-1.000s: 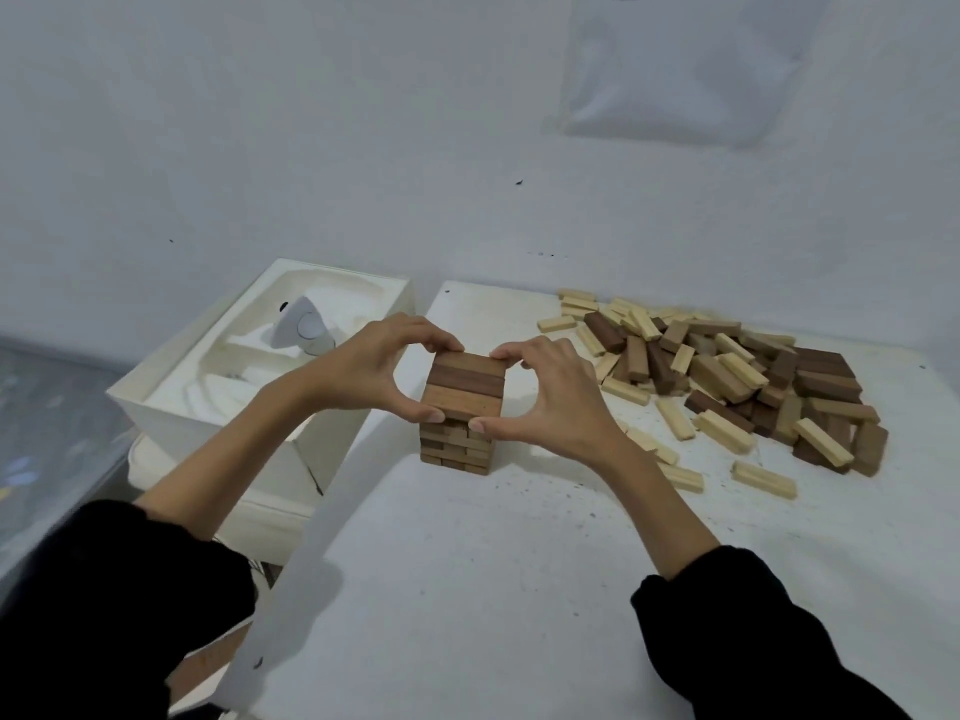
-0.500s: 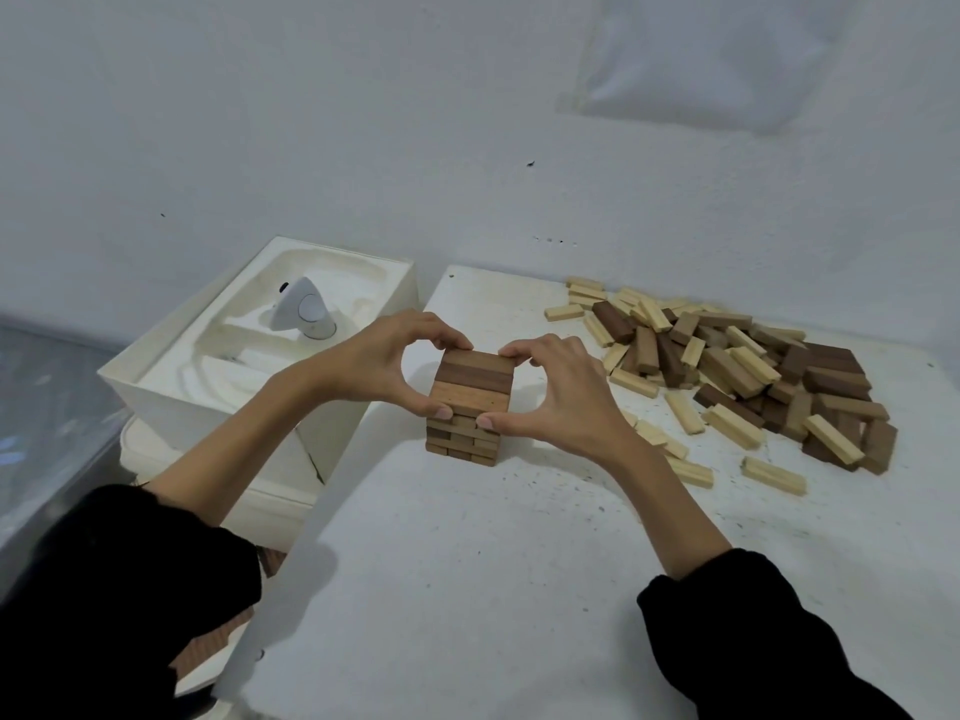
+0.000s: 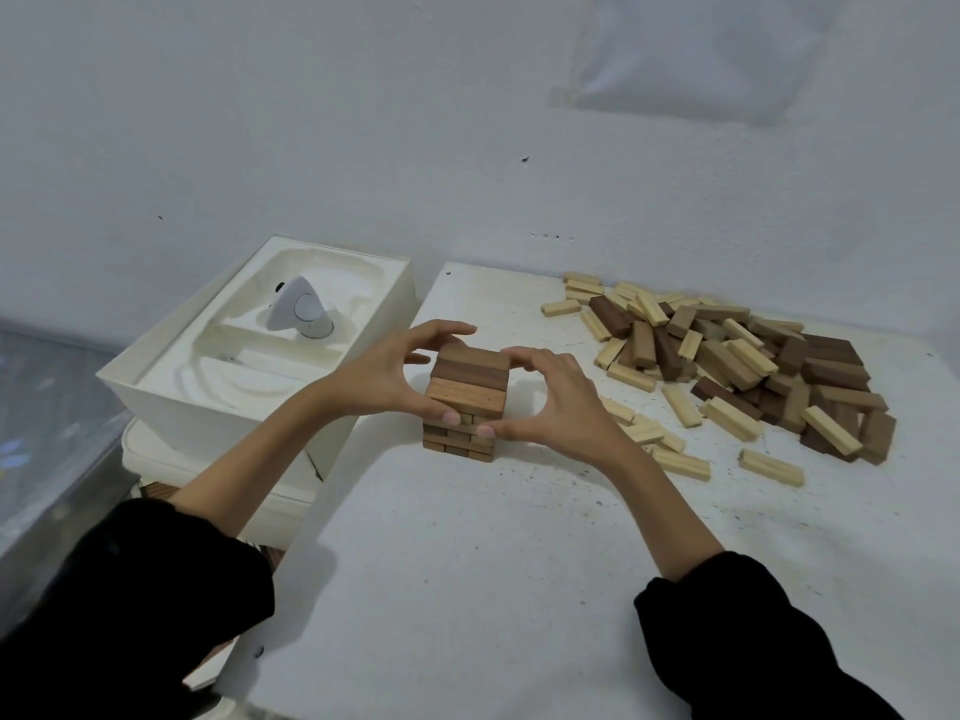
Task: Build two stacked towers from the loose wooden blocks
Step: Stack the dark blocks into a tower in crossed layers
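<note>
The short block tower point(image 3: 466, 402) stands on the white table point(image 3: 467, 563), clasped from both sides: the left hand point(image 3: 384, 376) and the right hand point(image 3: 550, 402) are curled round its upper layers and pressed against its near face. The pile of loose blocks point(image 3: 737, 366) lies to the right, nearer the right hand. The top 3 blocks run left to right, so the next layer would likely be laid crosswise.

- left sleeve point(image 3: 130, 589) and right sleeve point(image 3: 753, 646): 2 black long sleeves; plain, loose fabric; cuffs end near the elbows
- left hand point(image 3: 382, 379) and right hand point(image 3: 553, 402) bare
</note>
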